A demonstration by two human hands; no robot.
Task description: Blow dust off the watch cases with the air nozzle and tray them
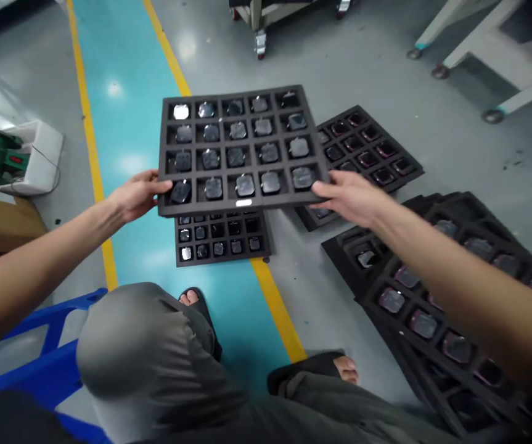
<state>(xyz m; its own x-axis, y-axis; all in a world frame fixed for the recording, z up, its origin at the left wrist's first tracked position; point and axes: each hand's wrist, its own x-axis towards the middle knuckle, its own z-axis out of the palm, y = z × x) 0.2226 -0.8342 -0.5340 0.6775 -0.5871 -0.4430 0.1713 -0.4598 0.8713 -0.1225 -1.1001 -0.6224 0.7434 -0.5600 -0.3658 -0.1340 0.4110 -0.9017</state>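
Note:
Between both hands I hold up a black foam tray point(224, 148), tilted toward me, with a dark, glossy square-shaped piece in each pocket. My left hand point(142, 192) grips its near left corner, thumb on the top face. At the near right corner my right hand point(346, 194) pinches the rim the same way. Below it on the floor lies another filled tray point(223, 260), partly hidden by the held one. Further right, behind my right hand, more trays point(404, 179) with dark pieces rest overlapping each other.
A fanned-out stack of filled trays point(386, 277) covers the floor at the lower right. At left stand a white box point(46, 154) with a green machine point(0, 154) and a cardboard box point(9, 216). A blue stool point(39, 364) is beside my knee. Wheeled frames point(455, 55) stand at the back.

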